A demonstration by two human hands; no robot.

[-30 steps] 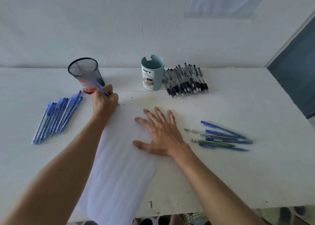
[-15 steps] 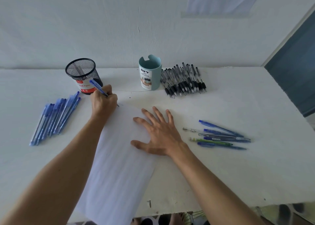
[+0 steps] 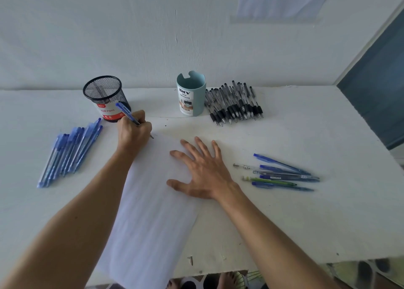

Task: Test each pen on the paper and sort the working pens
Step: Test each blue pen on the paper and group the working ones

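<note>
A white sheet of paper [image 3: 150,212] lies lengthwise on the table. My left hand [image 3: 133,133] grips a blue pen [image 3: 125,112] with its tip on the sheet's far corner. My right hand [image 3: 201,170] lies flat with spread fingers on the sheet's right edge. To the left lies a bundle of blue pens [image 3: 70,153]. Several mixed blue and green pens [image 3: 282,176] lie to the right. A heap of black pens [image 3: 235,104] sits at the back.
A black mesh cup [image 3: 105,98] stands behind my left hand. A teal desk organizer [image 3: 190,95] stands beside the black pens. The white table [image 3: 306,218] meets the wall at the back; its front edge is close to me.
The hands have barely shifted; the left hand keeps the pen tip at the paper's far corner. The view has moved slightly.
</note>
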